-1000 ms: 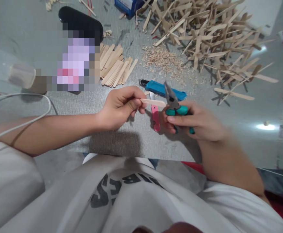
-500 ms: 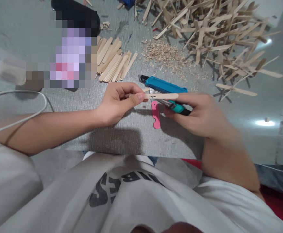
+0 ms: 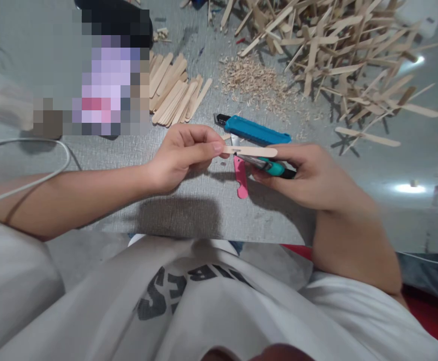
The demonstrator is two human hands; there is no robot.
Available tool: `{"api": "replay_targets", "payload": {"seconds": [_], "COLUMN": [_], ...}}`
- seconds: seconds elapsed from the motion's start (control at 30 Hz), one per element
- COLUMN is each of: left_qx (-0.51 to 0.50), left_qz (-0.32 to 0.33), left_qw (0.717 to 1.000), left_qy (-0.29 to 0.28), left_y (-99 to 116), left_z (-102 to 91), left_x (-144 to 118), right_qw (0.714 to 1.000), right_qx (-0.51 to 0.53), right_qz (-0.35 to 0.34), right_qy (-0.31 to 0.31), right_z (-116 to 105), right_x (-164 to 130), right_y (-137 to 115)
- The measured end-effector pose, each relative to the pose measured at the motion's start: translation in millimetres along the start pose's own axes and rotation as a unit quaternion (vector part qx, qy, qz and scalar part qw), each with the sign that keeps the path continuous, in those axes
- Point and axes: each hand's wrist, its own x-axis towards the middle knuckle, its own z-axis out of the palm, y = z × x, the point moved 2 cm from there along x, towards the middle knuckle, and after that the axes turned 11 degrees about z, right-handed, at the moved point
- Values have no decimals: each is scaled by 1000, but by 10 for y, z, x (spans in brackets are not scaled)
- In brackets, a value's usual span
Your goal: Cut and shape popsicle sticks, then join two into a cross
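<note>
My left hand pinches one end of a flat wooden craft stick between thumb and fingers. A small slot shows in the stick, close to my fingertips. My right hand is closed around a teal and black craft knife with a metal front end. Its tip is at the stick's lower edge, just under the slot; whether it touches cannot be made out. On the table below lies a pink-handled folding knife, partly covered by the stick. A blue box cutter lies just beyond the stick.
Loose craft sticks lie in a stack beyond my left hand. Wood shavings are heaped at the middle back. Crossed sticks form a large pile at the back right. A white cable passes over my left forearm.
The knife tip, earlier at the slot, now shows at the stick's lower edge. The stick has tilted slightly, its right end a little lower. Both hands keep their hold.
</note>
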Motion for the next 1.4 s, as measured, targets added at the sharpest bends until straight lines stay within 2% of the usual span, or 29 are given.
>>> {"api": "replay_targets", "payload": {"seconds": [0.3, 0.53, 0.7, 0.87, 1.17, 1.4], "left_qx": [12, 50, 61, 119, 238, 269], "left_qz": [-15, 3, -16, -5, 35, 29], "left_qw": [1000, 999, 998, 993, 971, 962], "left_qy": [1, 0, 3, -8, -17, -23], "left_y": [28, -10, -28, 26, 67, 94], "left_z": [32, 7, -8, 18, -25, -44], "left_x": [-7, -10, -10, 5, -26, -38], "right_qw": [1000, 1000, 999, 999, 999, 998], "right_qx": [-7, -9, -40, -40, -25, -19], "right_qz": [-13, -2, -10, -14, 30, 33], "right_qy": [-6, -24, -5, -14, -35, -55], "right_z": [-16, -25, -35, -16, -20, -31], "right_x": [13, 2, -2, 2, -34, -17], "right_y": [-43, -94, -101, -80, -106, -49]}}
